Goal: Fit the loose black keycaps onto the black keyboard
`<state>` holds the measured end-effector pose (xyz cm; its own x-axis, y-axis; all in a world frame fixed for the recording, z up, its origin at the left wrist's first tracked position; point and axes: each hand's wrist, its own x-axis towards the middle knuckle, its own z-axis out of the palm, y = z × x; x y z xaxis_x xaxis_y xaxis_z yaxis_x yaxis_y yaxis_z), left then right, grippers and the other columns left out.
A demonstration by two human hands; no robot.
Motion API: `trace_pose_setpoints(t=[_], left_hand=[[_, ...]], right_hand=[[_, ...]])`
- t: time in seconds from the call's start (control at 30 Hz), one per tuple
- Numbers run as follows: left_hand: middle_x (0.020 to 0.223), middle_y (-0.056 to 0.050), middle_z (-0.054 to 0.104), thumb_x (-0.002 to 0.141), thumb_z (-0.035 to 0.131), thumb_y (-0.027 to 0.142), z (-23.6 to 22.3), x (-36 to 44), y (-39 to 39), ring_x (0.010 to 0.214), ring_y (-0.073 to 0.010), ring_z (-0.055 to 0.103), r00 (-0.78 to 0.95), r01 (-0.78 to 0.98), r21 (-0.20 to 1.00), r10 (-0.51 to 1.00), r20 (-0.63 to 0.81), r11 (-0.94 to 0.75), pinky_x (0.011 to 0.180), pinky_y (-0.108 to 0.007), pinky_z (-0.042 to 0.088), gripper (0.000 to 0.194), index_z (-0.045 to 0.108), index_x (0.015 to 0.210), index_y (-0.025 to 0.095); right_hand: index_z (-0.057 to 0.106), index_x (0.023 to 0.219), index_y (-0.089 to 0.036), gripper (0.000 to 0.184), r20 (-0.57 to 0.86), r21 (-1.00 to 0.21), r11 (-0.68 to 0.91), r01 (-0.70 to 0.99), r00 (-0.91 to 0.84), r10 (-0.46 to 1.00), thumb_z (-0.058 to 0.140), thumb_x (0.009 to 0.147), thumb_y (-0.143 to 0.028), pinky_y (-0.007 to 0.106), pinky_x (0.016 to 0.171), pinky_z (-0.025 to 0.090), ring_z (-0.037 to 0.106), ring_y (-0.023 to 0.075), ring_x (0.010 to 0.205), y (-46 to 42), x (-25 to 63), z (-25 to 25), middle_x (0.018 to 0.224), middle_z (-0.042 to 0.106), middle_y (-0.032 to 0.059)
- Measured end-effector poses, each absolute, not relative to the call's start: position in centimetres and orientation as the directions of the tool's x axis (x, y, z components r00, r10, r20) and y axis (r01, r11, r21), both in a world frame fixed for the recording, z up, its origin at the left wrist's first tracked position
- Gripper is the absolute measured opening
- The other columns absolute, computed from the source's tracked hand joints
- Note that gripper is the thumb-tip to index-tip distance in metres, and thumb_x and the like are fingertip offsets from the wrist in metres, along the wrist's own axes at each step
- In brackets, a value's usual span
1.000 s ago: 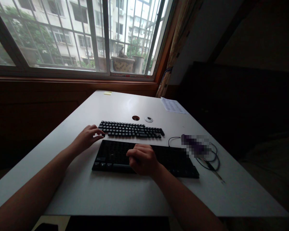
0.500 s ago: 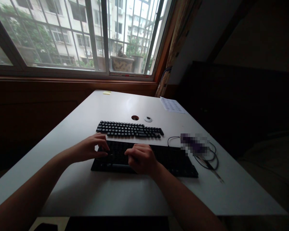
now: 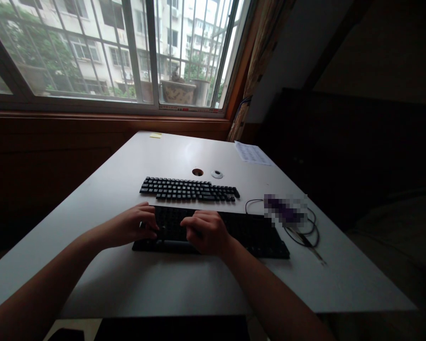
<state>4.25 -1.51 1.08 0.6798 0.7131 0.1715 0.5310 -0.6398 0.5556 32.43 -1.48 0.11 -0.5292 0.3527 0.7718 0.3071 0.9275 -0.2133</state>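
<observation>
A black keyboard base (image 3: 248, 235) lies on the white table, its surface too dark to make out in detail. Over its left end is my left hand (image 3: 138, 222), thumb and fingers brought together low at the surface; a small dark thing shows at the fingertips, too dim to name. My right hand (image 3: 208, 232) is curled closed above the middle of the base, forefinger and thumb pointing left, and what it holds, if anything, is hidden. Just behind the base, loose black keycaps (image 3: 184, 188) stand laid out in keyboard-like rows.
Right of the base lie a pixelated purple thing (image 3: 286, 210) and a coiled cable (image 3: 317, 234). Farther back are a cable hole (image 3: 198, 173), a white round cover (image 3: 217, 174), a printed sheet (image 3: 252, 154) and a yellow note (image 3: 155, 135). A barred window stands beyond.
My left thumb and fingers have closed together and sit slightly lower at the keyboard base. My right hand stays nearly in place. The whole view has shifted a little.
</observation>
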Motion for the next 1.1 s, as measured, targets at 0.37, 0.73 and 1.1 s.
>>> trace_pose_setpoints(t=[0.37, 0.73, 1.1], left_hand=[[0.087, -0.003, 0.065, 0.089, 0.071, 0.037, 0.84, 4.1, -1.4, 0.088, -0.0191, 0.055, 0.66, 0.544, 0.588, 0.738, 0.142, -0.599, 0.081, -0.03, 0.045, 0.015, 0.072, 0.085, 0.022], [0.083, -0.004, 0.064, 0.087, 0.073, 0.04, 1.04, 4.21, -1.5, 0.084, -0.0183, 0.055, 0.645, 0.533, 0.607, 0.747, 0.159, -0.589, 0.073, -0.029, 0.045, 0.02, 0.074, 0.084, 0.02], [0.083, -0.004, 0.065, 0.09, 0.07, 0.044, 0.94, 3.87, -1.33, 0.083, -0.0179, 0.056, 0.651, 0.542, 0.602, 0.746, 0.141, -0.586, 0.074, -0.029, 0.044, 0.024, 0.075, 0.087, 0.021]], right_hand=[[0.065, 0.092, -0.02, 0.017, 0.773, -0.208, 0.935, 0.288, -0.537, 0.337, 0.051, 0.084, -0.014, 0.025, 0.058, 0.047, 0.058, 0.0116, 0.056, -1.37, 32.41, -0.26, 0.066, 0.066, -0.0012], [0.065, 0.093, -0.02, 0.018, 0.782, -0.226, 0.939, 0.261, -0.525, 0.335, 0.051, 0.084, -0.012, 0.025, 0.057, 0.046, 0.057, 0.0116, 0.055, -1.49, 32.28, -0.05, 0.066, 0.065, -0.0015], [0.066, 0.093, -0.021, 0.018, 0.775, -0.227, 0.937, 0.265, -0.534, 0.338, 0.051, 0.084, -0.013, 0.025, 0.056, 0.045, 0.056, 0.0115, 0.054, -1.43, 32.39, -0.22, 0.065, 0.064, -0.0018]])
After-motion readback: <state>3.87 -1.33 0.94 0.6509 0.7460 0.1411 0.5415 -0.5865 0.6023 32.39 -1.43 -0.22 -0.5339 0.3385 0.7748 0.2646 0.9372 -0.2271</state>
